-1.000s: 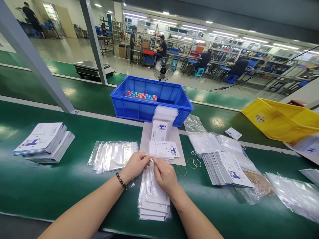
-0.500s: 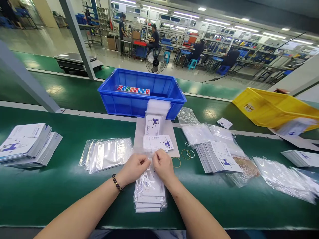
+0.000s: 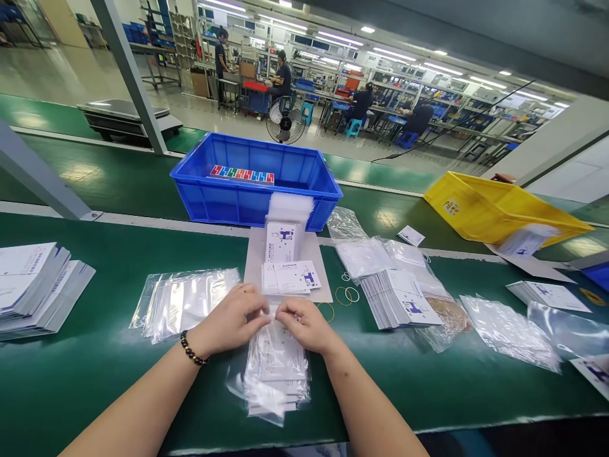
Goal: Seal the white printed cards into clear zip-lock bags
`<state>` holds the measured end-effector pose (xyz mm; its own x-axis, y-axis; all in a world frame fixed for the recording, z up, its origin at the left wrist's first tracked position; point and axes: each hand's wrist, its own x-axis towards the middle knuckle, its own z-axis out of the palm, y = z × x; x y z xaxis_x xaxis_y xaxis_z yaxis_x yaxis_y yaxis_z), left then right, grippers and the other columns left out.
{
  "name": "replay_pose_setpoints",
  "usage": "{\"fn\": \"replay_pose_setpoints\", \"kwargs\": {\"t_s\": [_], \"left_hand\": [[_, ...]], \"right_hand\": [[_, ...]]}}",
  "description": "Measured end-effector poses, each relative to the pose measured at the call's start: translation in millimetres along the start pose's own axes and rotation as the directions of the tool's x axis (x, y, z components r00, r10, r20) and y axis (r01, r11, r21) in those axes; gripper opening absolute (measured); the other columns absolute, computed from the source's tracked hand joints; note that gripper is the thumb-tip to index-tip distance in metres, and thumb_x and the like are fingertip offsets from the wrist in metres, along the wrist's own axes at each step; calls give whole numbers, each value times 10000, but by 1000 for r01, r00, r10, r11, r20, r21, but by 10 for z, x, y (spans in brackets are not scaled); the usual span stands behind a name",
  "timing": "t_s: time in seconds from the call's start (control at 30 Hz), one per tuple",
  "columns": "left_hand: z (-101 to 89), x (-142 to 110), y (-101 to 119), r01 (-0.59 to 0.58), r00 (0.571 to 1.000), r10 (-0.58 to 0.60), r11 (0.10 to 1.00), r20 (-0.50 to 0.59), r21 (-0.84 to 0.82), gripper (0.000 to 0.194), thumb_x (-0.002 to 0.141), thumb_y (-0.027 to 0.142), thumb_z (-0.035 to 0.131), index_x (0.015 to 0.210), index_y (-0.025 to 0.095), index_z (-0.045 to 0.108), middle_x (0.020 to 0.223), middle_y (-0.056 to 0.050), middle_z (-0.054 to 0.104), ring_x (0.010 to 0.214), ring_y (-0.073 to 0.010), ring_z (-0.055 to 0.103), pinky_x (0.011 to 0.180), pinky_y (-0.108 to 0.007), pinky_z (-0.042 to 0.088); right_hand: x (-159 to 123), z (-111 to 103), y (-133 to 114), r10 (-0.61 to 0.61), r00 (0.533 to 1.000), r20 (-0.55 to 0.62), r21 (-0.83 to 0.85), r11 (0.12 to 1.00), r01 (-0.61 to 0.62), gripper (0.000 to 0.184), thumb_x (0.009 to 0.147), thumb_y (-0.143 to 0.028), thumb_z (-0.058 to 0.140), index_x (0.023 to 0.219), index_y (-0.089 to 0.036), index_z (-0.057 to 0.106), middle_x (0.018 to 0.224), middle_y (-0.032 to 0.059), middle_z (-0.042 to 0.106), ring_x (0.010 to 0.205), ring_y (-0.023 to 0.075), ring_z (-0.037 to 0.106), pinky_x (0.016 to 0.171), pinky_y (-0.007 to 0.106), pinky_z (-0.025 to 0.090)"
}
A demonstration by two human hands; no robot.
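My left hand (image 3: 238, 320), with a beaded bracelet on the wrist, is closed in a pinch at the top of a clear plastic bag (image 3: 266, 387). From the other side my right hand (image 3: 304, 324) pinches the same end, thumb against fingers. The bag hangs slantwise over a pile of bagged white booklets (image 3: 280, 365). Just beyond my fingers, white printed cards (image 3: 288, 277) lie on a grey board (image 3: 324, 285). Left of them is a fan of flat clear bags (image 3: 183, 301).
Booklet stacks stand at far left (image 3: 33, 282) and right (image 3: 402, 301). A blue bin (image 3: 219, 200) is behind the cards, a yellow bin (image 3: 471, 203) at right. Rubber bands (image 3: 352, 294) and loose plastic (image 3: 366, 257) lie between. A metal post (image 3: 130, 82) rises at left.
A clear bag now slants across the bagged pile at its lower left. My left hand has opened from a tight fist to a looser pinch. The view has shifted slightly.
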<state>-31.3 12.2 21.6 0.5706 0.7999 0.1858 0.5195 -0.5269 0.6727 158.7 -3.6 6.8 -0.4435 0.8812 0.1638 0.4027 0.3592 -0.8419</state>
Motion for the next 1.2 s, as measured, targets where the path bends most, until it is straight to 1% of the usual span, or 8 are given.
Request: {"fn": "replay_pose_setpoints", "kwargs": {"t_s": [0.1,0.2,0.3,0.37,0.43,0.67,1.03,1.2], "left_hand": [[-71,-6,-14,116,987,-120,992,103,44,174,748,269,508,601,177,524,644,-13,535,683,-166,491,699,-301,387],[-98,-3,-42,195,971,-189,980,145,-28,192,761,283,462,614,172,515,679,-13,536,673,-158,489,655,-282,379],[-53,8,-64,229,962,-202,962,182,-147,234,758,301,449,564,171,464,600,15,474,599,-132,451,597,-254,359],[5,18,-68,254,956,-207,938,207,-237,254,744,313,472,537,171,439,561,31,441,565,-117,424,565,-237,344],[69,29,-61,288,947,-218,902,238,-323,235,726,314,506,550,165,463,568,32,459,566,-111,429,561,-226,346],[216,54,-29,317,933,-193,840,304,-439,133,714,250,528,639,149,570,640,6,551,625,-123,488,606,-229,382],[280,50,-37,321,947,-244,704,208,-634,184,714,297,590,623,141,623,694,-25,588,658,-142,530,622,-249,419],[308,55,5,273,950,-300,666,86,-694,198,710,329,607,635,148,634,815,-50,589,714,-145,532,628,-249,448]], "right_hand": [[-4,-110,40,-12,997,74,65,998,7,204,711,-176,541,529,-184,448,680,-9,487,631,115,478,587,232,390],[27,-197,181,40,990,-135,-6,999,-41,112,735,-229,520,632,-188,533,828,32,531,757,152,516,687,279,417],[84,-287,380,230,813,-535,-158,918,-364,241,738,-314,527,931,-175,566,870,75,551,847,223,510,759,368,407],[118,-332,497,369,709,-602,-147,821,-552,430,693,-354,580,1062,-141,519,808,73,560,843,259,515,771,416,400],[144,-352,576,476,691,-544,-56,801,-596,500,667,-328,601,1109,-125,482,697,28,550,747,239,537,740,413,420],[153,-356,522,481,574,-662,548,834,-67,352,653,-290,590,968,-188,471,689,-46,514,580,119,553,526,271,491],[29,-320,276,321,941,-109,475,848,-234,127,674,-297,628,688,-171,621,609,-17,536,543,98,486,518,239,403],[20,-294,165,151,969,194,331,920,-209,167,684,-308,638,592,-169,638,727,10,532,695,126,498,672,275,400]]}}
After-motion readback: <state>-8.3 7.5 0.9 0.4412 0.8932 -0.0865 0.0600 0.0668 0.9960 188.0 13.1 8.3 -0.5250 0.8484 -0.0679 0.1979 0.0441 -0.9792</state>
